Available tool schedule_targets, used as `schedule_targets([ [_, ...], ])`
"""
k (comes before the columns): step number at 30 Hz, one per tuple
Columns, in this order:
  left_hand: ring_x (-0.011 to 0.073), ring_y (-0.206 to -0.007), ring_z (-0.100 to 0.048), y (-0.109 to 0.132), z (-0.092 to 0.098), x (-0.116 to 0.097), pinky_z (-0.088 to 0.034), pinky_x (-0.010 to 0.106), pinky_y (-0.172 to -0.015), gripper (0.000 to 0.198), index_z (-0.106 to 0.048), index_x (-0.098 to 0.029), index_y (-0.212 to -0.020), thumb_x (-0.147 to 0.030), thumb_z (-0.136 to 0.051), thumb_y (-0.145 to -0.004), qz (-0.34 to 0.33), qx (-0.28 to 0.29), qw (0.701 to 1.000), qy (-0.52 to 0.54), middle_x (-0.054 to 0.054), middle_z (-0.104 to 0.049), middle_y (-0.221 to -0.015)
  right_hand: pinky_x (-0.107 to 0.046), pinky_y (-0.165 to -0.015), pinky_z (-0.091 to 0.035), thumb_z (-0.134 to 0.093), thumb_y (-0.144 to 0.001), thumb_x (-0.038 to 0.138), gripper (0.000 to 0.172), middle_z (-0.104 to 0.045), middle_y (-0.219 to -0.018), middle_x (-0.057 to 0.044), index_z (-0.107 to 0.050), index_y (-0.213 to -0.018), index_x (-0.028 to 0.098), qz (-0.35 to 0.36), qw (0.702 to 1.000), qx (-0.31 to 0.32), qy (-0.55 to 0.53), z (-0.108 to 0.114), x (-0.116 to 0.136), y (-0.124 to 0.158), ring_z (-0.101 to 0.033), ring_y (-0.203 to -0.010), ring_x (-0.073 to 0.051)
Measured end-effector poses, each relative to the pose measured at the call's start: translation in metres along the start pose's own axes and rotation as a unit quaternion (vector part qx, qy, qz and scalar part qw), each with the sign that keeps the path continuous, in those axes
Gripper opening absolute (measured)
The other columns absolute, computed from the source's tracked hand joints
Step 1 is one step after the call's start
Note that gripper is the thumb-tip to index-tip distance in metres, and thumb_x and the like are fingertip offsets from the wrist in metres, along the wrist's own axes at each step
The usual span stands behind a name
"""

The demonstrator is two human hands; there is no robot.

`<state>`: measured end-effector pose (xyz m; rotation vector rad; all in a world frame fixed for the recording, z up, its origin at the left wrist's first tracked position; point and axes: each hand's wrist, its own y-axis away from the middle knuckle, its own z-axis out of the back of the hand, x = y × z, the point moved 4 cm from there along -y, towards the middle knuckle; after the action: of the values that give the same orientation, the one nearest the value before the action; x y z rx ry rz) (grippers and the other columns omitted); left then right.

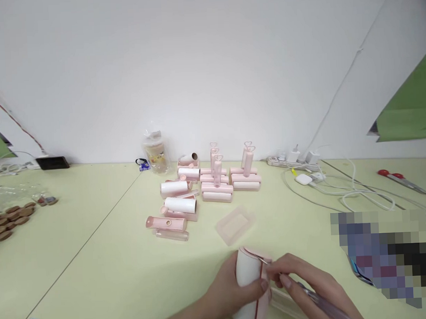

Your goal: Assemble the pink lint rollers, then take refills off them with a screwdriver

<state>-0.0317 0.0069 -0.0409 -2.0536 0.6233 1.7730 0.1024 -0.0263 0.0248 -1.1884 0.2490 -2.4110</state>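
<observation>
In front of me at the bottom, my left hand grips a lint roller with a white paper roll in a pink case, tilted on end. My right hand pinches a slim metal-tipped tool with a translucent handle. Its thin tip meets the pink edge near the top of the case. Beneath my right hand lies a pale translucent pink piece, partly hidden. Just beyond the hands rests a shallow translucent pink cover.
Assembled lint rollers with heart-topped handles stand toward the wall. Left of them lie white rolls and a pink case part. White cables, scissors and a pixelated object occupy the right; brown discs lie left.
</observation>
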Motion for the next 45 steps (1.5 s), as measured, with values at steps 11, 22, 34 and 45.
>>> schedule_targets([
  [11,0.0193,-0.081,-0.058,0.001,0.001,0.002,-0.045,0.029,-0.073,0.034,-0.061,-0.014,-0.098,-0.03,-0.067,-0.069,0.041,-0.017,0.999,0.0,0.004,-0.064,-0.089,-0.021,-0.062,-0.05,-0.039,-0.084,0.013,0.024,-0.061,-0.081,-0.002,-0.059,-0.094,0.025,0.119,0.983,-0.009,0.139,-0.012,-0.016,0.011,-0.061,-0.071,-0.015],
  [22,0.0184,-0.076,-0.057,-0.007,-0.006,-0.002,-0.045,0.027,-0.067,0.033,-0.056,-0.014,-0.092,-0.023,-0.069,-0.063,0.079,-0.138,0.985,0.062,0.003,-0.062,-0.081,-0.018,-0.041,-0.045,-0.03,-0.09,0.018,0.031,-0.063,-0.081,-0.005,-0.055,-0.106,0.026,0.114,0.933,-0.046,0.338,-0.032,-0.03,0.016,-0.063,-0.061,-0.015],
  [34,0.0149,-0.065,-0.058,-0.037,-0.036,-0.006,-0.048,0.026,-0.059,0.032,-0.048,-0.016,-0.094,-0.021,-0.063,-0.067,0.103,-0.191,0.963,0.157,-0.001,-0.057,-0.072,-0.022,-0.03,-0.032,-0.024,-0.091,0.018,0.036,-0.06,-0.073,-0.003,-0.056,-0.109,0.019,0.079,0.848,-0.132,0.508,-0.007,-0.05,0.014,-0.052,-0.033,-0.011],
  [45,0.012,-0.051,-0.056,-0.078,0.016,-0.062,-0.045,0.024,-0.051,0.028,-0.037,-0.021,-0.086,-0.043,-0.053,-0.077,-0.101,-0.239,0.953,-0.156,-0.003,-0.053,-0.068,-0.027,-0.052,-0.05,-0.029,-0.089,0.027,0.027,-0.068,-0.089,-0.006,-0.055,-0.099,0.023,-0.044,0.951,-0.109,0.285,0.026,-0.075,-0.011,-0.067,-0.064,-0.019],
])
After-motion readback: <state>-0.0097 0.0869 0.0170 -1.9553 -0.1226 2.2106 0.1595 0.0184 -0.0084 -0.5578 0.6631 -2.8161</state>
